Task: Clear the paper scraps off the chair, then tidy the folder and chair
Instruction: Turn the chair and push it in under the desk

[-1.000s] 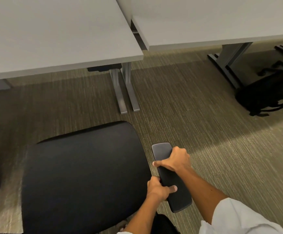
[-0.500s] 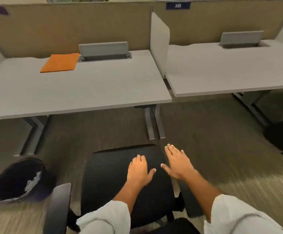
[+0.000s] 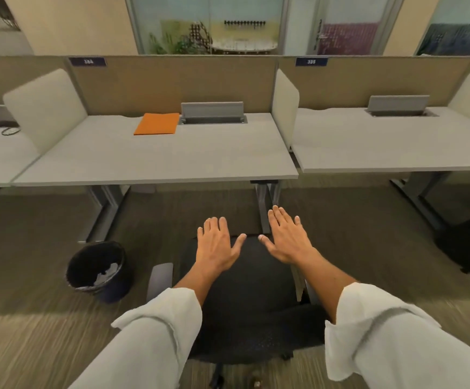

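Observation:
The black office chair stands in front of me, its seat bare of paper. My left hand and my right hand hover flat and open above the seat's front edge, fingers spread, holding nothing. An orange folder lies closed on the grey desk, far ahead and to the left of my hands. The chair's grey left armrest shows beside my left forearm; the right armrest is mostly hidden by my right arm.
A black waste bin with white paper scraps inside stands on the carpet left of the chair. A second desk is at the right, with a black backpack on the floor under it. Desk legs rise just beyond the chair.
Both hands let go of the right armrest and now float open over the seat. My view lifted from the floor to the desks, and the chair looks farther from me.

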`<state>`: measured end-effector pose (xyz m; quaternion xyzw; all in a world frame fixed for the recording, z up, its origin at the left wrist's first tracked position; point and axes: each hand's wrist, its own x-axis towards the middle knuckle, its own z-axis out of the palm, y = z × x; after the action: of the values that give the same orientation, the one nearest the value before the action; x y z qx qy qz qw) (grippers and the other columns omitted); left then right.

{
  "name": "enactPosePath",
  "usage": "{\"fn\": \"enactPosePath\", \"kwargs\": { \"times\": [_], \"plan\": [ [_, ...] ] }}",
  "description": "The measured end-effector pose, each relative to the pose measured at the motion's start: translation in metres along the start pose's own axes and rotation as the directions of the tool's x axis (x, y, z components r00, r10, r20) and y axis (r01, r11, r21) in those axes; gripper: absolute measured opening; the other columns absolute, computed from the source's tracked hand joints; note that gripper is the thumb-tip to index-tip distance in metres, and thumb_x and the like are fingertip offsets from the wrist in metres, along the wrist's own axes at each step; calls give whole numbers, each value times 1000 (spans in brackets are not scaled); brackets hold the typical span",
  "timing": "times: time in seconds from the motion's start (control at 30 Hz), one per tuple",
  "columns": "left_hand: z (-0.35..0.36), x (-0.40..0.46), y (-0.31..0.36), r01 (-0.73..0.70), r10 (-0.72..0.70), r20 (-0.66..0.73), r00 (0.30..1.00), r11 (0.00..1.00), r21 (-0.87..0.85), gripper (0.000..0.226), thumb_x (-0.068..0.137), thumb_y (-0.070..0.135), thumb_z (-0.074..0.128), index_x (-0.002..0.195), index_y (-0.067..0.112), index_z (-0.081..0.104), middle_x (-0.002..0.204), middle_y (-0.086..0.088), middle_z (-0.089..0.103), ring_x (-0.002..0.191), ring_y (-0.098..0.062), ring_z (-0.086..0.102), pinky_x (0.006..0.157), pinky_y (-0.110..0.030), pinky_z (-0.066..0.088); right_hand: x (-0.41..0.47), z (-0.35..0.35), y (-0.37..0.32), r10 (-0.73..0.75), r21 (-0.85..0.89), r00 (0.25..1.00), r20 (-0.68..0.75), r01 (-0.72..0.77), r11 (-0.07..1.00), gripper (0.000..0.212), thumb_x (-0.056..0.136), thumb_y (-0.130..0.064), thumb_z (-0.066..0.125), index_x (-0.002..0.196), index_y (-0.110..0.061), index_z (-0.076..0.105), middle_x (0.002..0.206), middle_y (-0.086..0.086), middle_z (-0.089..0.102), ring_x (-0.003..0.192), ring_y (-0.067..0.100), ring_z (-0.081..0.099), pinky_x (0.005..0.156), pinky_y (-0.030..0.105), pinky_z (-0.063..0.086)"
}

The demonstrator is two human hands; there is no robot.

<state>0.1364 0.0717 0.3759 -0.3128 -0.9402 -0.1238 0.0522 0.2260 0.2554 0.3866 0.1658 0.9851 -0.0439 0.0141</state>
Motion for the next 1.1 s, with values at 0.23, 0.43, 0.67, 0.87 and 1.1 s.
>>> {"fn": "enactPosePath", "kwargs": {
  "times": [0.23,0.43,0.67,0.87,1.1],
  "plan": [
    [-21,-101,-29,132,-86,310,947,982,-132,87,88,77,29,142,9,38,142,-13,44,130,-29,43,104,-48,41,-94,6,-37,-75,27,970,230,71,997,86,98,-66,30,159,-12,5,168,7,-3,155,23,-3,123,55,7],
    [-30,-160,-46,99,-62,547,835,994,-39,105,67,97,14,118,18,60,117,-4,66,104,-21,62,91,-42,50,-156,20,-30,4,115,899,438,-61,992,94,87,-83,22,158,-21,20,168,0,6,153,23,15,121,52,21],
    [-32,-196,-50,-27,-1,519,855,999,47,106,51,106,18,93,22,67,79,5,67,74,-12,62,62,-28,43,-189,37,-34,-42,44,974,224,33,998,105,69,-98,0,115,-34,69,92,-6,72,87,15,66,78,38,56],
    [-27,-217,-60,-67,35,482,875,997,50,105,45,108,21,87,23,66,74,6,66,71,-11,61,60,-28,44,-220,55,-50,-93,8,995,-41,94,996,96,72,-97,8,83,-26,71,69,-10,67,65,8,61,63,33,56],
    [-44,-230,-60,-52,23,445,895,997,54,104,48,106,26,94,23,67,66,10,58,66,-9,57,53,-23,31,-225,45,-60,-168,-35,985,-47,166,985,96,69,-100,14,78,-22,69,65,-7,64,63,13,61,65,34,55]
  ]
}}
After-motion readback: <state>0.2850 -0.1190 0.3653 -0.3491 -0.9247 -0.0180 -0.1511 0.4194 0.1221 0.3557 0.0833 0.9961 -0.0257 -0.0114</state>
